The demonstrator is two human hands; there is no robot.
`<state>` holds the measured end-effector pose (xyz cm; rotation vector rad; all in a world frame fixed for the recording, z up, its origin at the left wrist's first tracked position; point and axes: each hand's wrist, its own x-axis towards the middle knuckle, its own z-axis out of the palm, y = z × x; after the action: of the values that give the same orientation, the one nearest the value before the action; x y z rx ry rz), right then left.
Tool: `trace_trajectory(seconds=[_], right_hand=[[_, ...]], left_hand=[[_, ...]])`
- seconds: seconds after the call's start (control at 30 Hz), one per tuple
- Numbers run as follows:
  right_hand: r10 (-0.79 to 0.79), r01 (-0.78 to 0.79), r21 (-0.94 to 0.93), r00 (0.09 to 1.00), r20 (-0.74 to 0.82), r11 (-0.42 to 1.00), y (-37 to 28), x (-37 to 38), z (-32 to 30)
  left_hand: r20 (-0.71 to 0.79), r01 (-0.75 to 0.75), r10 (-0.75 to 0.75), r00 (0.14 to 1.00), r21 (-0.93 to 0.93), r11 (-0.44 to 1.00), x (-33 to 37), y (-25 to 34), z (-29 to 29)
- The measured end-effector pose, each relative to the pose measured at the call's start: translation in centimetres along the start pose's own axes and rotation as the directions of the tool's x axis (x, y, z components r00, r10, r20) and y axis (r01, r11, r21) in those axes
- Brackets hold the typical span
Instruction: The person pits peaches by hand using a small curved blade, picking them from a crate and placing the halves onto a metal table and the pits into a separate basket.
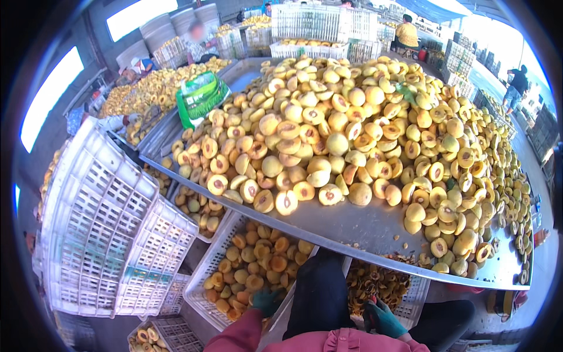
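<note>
My left hand (267, 301), in a green glove, reaches into a white plastic crate (197, 288) of yellow peach halves (249, 267). It is at the peaches near the crate's front; its fingers are too unclear to tell whether they grip one. My right hand (387, 320), gloved in green too, is closed around a small thing with a red part, too small to name. It hovers at the near edge of a second crate (417, 299), which holds brown and orange scraps (375, 284). A large heap of halved peaches (328, 129), many with pits showing, covers the metal table (363, 226) before me.
Stacked white crates (99, 223) rise at my left. A green bag (200, 98) lies on the table's far left. Another crate of peach halves (146, 337) stands low at left. Other people (407, 34) sit among crates at the back; one person (517, 85) stands far right.
</note>
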<state>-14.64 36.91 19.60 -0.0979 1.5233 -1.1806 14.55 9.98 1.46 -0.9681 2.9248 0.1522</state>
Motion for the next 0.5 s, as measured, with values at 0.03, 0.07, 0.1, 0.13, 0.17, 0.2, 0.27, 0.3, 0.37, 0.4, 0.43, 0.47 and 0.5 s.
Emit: trace_trajectory(seconds=[0.03, 0.07, 0.1, 0.13, 0.17, 0.2, 0.27, 0.3, 0.37, 0.4, 0.43, 0.47, 0.5], right_hand=[[-0.03, 0.03, 0.015, 0.999, 0.02, 0.999, -0.8, -0.1, -0.2], [-0.045, 0.045, 0.021, 0.998, 0.036, 0.999, -2.2, -0.4, -0.5], [-0.067, 0.064, 0.047, 0.996, 0.065, 0.997, -4.0, -1.5, -1.3], [-0.097, 0.09, 0.078, 0.991, 0.09, 0.993, -6.1, -2.6, -2.3], [-0.196, 0.198, -0.043, 0.98, 0.041, 0.979, -8.8, -3.8, -3.0], [-0.294, 0.289, -0.168, 0.956, -0.005, 0.942, -11.6, -4.4, -4.0], [-0.452, 0.405, -0.325, 0.888, -0.084, 0.855, -15.7, -3.6, -9.5], [-0.675, 0.468, -0.615, 0.723, -0.147, 0.635, -17.5, -2.9, -11.7], [-0.916, 0.411, -0.879, 0.395, -0.069, 0.243, -21.7, -0.2, -15.3], [-0.959, 0.378, -0.915, 0.281, -0.031, 0.141, -23.2, 1.0, -17.1], [-0.961, 0.373, -0.919, 0.275, -0.023, 0.128, -23.7, 1.9, -19.0], [-0.968, 0.333, -0.936, 0.248, -0.034, 0.118, -24.4, 3.3, -20.7], [-0.974, 0.288, -0.951, 0.222, -0.044, 0.108, -25.0, 4.7, -22.3]], left_hand=[[0.07, -0.107, 0.118, 0.991, -0.144, 0.984, 0.9, -1.5, -0.3], [0.125, -0.196, 0.239, 0.963, -0.283, 0.939, 1.7, -2.9, -1.1], [0.123, -0.204, 0.246, 0.961, -0.281, 0.938, 2.9, -2.7, -4.2], [0.244, -0.116, 0.204, 0.948, -0.331, 0.936, 5.0, -1.8, -10.5], [0.27, 0.029, 0.115, 0.956, -0.479, 0.878, 5.8, -1.4, -14.3], [0.294, 0.163, 0.031, 0.955, -0.612, 0.774, 6.9, -0.9, -17.8], [0.067, 0.078, -0.041, 0.997, -0.899, 0.432, 9.9, 1.7, -23.7], [-0.108, -0.099, -0.009, 0.994, -0.941, 0.325, 12.2, 4.4, -27.3], [-0.246, -0.242, 0.045, 0.968, -0.873, 0.423, 17.5, 6.9, -29.6], [-0.326, -0.336, 0.115, 0.938, -0.779, 0.53, 20.6, 8.4, -30.6], [-0.399, -0.43, 0.196, 0.896, -0.666, 0.609, 23.9, 10.2, -31.1], [-0.45, -0.444, 0.22, 0.866, -0.488, 0.751, 27.2, 11.6, -30.4], [-0.489, -0.382, 0.215, 0.845, -0.272, 0.884, 30.3, 13.1, -29.0]])
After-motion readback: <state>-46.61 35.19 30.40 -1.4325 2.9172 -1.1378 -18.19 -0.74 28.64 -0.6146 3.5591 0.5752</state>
